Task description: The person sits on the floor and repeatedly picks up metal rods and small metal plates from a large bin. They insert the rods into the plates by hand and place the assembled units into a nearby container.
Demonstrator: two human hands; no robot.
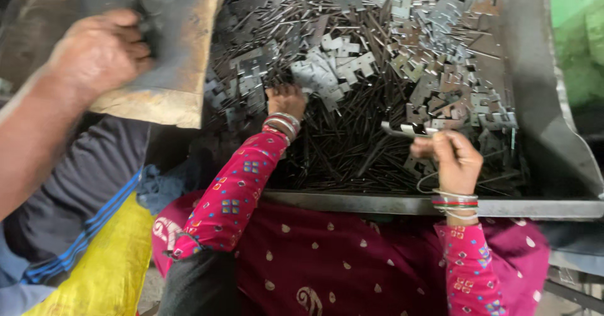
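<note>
1. The work surface is a big grey metal tray (390, 204). Its near rim sits right over the person's lap, which is covered in maroon patterned cloth, and it's piled with thin dark rods (352, 146) and small stamped metal plates (333, 70).
2. Low on the left there's a yellow sack (110, 265) with a blue striped cloth (82, 190) lying over it. I can't see any label or print on either.
3. The right hand (454, 158), wearing bangles and a pink sleeve, is pinched shut on a pale bent metal piece (402, 129), held just above the rods near the tray's right side.
4. The left hand (286, 101) is further in, fingers dug down at the edge of the plate heap. I can't tell if it's actually got hold of anything.
5. My read is that this is mid-picking: one piece is up and the other hand is feeling for another. The plates are tangled in with the rods, so pulling one free calls for a careful fingertip pinch.
6. Up left, a co-worker's hand (100, 51) presses on a rusty metal sheet (179, 45) that overlaps the tray.
7. Far right there's a blurry green block (576, 39), with no sign visible on it.
</note>
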